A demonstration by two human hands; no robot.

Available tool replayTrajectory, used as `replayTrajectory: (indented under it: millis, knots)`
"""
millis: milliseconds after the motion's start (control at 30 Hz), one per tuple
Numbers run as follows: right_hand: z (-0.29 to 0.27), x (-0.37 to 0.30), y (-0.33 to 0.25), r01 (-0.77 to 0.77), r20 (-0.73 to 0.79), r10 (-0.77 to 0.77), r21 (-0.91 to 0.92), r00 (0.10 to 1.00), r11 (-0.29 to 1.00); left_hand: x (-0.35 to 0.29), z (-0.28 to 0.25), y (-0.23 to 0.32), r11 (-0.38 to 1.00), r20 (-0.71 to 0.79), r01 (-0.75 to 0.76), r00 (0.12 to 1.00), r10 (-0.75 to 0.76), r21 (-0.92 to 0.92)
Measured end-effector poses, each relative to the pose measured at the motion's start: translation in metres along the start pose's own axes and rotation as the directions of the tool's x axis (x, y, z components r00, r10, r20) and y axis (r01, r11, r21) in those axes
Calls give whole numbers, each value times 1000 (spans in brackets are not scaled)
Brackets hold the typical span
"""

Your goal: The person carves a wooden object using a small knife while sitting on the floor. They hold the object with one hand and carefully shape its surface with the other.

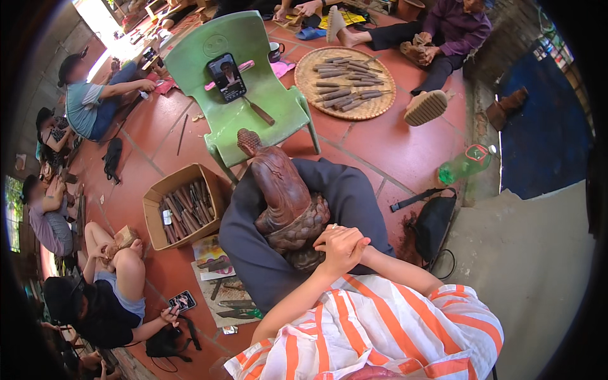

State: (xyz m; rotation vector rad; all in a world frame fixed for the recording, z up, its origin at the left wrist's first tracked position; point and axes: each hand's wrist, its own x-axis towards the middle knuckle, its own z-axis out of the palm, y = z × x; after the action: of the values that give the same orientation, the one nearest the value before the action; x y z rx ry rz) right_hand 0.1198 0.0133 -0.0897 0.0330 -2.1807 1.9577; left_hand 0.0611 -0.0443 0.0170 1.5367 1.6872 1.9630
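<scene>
A carved dark wooden figure (pixel 278 180) with a knobbly-haired head leans back in my lap, between dark-trousered legs. Its scaly, coiled lower part (pixel 297 228) lies nearest my hands. My left hand (pixel 344 248) is closed, thumb up, just beside that base. Behind and against it, my right hand (pixel 329 233) is mostly covered, so its fingers are hard to read. Whatever the two hands grip, if anything, is hidden. On a green plastic chair (pixel 256 60) ahead stand a phone (pixel 226 77) and a wooden-handled carving tool (pixel 261 114).
A cardboard box (pixel 155 212) of wooden-handled tools sits left, near blades (pixel 237 310) on paper. A round woven tray (pixel 307 95) holds several tools. Right are a green bottle (pixel 468 164) and black bag (pixel 435 221). Other people sit left and at the far right.
</scene>
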Motion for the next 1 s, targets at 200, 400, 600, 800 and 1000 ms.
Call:
replayTrajectory:
  millis: [200,400,600,800,1000]
  knots:
    - [12,-9,-16,27,-30,-28,-27,999,999,-6,0,-4,989,-54,-78,995,85,123]
    - [-2,9,-65,-107,-31,104,-385,994,917,-9,4,-13,997,-40,-26,999,29,68]
    - [-18,25,-67,-143,24,185,-545,982,827,-1,10,-2,997,-30,32,999,-30,68]
    - [-11,23,-58,-92,-43,82,-452,996,887,-6,7,-2,995,-68,-1,998,8,95]
    - [-11,30,-64,-107,5,135,-583,991,806,-3,2,-7,989,-63,18,998,-8,149]
